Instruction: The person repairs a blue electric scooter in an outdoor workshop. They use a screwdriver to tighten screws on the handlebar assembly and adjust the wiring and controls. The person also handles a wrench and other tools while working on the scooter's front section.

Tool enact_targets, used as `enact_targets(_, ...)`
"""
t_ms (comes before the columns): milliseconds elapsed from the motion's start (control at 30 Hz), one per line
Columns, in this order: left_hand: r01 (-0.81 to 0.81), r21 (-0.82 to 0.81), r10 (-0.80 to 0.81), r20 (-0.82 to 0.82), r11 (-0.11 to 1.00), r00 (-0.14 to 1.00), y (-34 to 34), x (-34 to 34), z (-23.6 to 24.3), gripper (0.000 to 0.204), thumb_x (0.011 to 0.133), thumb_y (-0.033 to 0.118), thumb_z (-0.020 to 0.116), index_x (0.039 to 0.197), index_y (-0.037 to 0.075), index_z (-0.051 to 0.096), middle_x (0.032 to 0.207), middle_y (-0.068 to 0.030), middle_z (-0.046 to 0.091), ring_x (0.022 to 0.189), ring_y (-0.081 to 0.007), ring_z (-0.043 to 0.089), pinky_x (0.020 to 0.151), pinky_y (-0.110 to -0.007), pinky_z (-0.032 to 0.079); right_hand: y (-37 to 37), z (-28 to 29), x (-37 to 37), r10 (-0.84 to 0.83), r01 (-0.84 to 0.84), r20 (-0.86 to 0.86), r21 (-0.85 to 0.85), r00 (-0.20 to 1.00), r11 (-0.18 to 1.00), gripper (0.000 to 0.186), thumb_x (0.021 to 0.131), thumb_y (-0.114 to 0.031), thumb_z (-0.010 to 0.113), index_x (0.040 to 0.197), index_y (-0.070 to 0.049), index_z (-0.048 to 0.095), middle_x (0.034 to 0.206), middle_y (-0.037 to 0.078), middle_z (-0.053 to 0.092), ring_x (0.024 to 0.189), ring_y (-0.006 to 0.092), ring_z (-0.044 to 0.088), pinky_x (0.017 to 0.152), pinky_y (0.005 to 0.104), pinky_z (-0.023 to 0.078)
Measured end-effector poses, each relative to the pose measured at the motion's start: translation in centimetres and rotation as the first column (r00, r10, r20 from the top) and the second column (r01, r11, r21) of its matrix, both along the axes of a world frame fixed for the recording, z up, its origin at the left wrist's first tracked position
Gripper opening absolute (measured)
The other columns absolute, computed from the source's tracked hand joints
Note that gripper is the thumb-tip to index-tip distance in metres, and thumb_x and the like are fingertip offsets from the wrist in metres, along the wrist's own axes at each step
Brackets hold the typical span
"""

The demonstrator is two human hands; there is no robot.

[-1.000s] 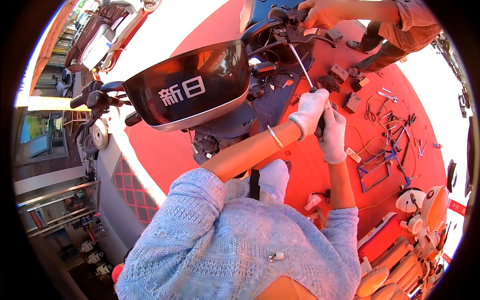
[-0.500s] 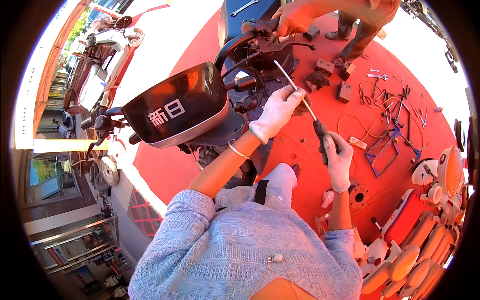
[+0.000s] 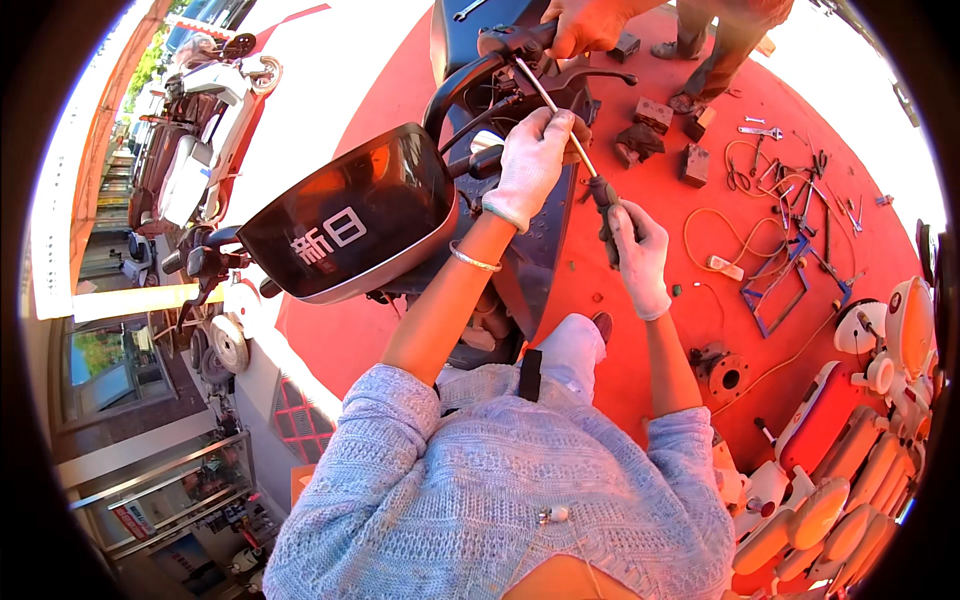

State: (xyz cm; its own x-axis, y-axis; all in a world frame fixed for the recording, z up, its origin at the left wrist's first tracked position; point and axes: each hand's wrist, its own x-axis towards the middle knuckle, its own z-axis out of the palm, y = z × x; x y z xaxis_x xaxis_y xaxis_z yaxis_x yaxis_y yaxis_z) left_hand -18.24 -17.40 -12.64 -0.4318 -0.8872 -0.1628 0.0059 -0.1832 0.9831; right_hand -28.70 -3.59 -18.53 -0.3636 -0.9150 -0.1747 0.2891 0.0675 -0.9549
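Observation:
A long screwdriver (image 3: 604,205) slants up and left across the front of an electric scooter (image 3: 365,225) with a dark glossy front panel. My right hand (image 3: 645,258), in a white glove, is closed on its dark handle. Higher up, my gloved left hand (image 3: 530,165) pinches the metal shaft. The screwdriver's tip reaches the dark switch housing (image 3: 508,42) on the handlebar (image 3: 452,98); whether it sits in a screw is too small to tell. Another person's bare hand (image 3: 585,25) is at the grip beside that housing, above the brake lever (image 3: 600,75).
Wrenches, pliers and cables lie around a blue metal frame (image 3: 770,290) on the red floor (image 3: 620,400) at right. Dark blocks (image 3: 694,165) stand near the other person's feet. Several scooter seats and body parts (image 3: 820,510) crowd the lower right. Another scooter (image 3: 190,170) is at far left.
Both my hands have moved up and left with the screwdriver. Its tip has gone from open space below the brake lever to the switch housing.

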Motion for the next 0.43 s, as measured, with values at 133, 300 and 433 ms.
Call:
enact_targets(133, 0.029, -0.029, -0.026, 0.102, 0.999, 0.994, -0.18, 0.39, -0.25, 0.027, 0.097, 0.023, 0.044, 0.097, 0.000, 0.057, 0.090, -0.0080, 0.062, 0.083, -0.0164, 0.062, 0.077, -0.031, 0.053, -0.19, -0.34, -0.16, 0.012, -0.012, 0.015, 0.012, 1.000, 1.000, 0.023, 0.093, -0.018, 0.055, 0.102, 0.002, 0.061, 0.067, -0.002, 0.052, 0.050, 0.0023, 0.042, 0.044, 0.0192, 0.034)
enact_targets(300, 0.068, -0.053, -0.064, 0.071, 0.996, 0.995, -0.34, 0.61, 0.13, 0.028, 0.098, 0.024, 0.044, 0.098, 0.000, 0.058, 0.092, -0.0079, 0.062, 0.084, -0.0159, 0.062, 0.078, -0.031, 0.053, -0.39, -0.47, -0.27, 0.026, -0.026, 0.009, 0.028, 1.000, 0.999, 0.022, 0.093, -0.017, 0.054, 0.103, 0.001, 0.061, 0.067, -0.002, 0.052, 0.050, 0.0026, 0.042, 0.045, 0.0190, 0.035)
enact_targets(433, 0.088, 0.009, -0.088, 0.034, 0.996, 0.996, -0.45, 0.77, 0.25, 0.028, 0.097, 0.026, 0.045, 0.099, 0.001, 0.058, 0.093, -0.0081, 0.063, 0.088, -0.0168, 0.062, 0.080, -0.032, 0.053, -0.27, -0.39, -0.37, 0.050, -0.051, 0.031, 0.038, 0.998, 0.998, 0.024, 0.093, -0.018, 0.055, 0.106, 0.001, 0.060, 0.068, -0.001, 0.053, 0.051, 0.0028, 0.043, 0.046, 0.0191, 0.036)
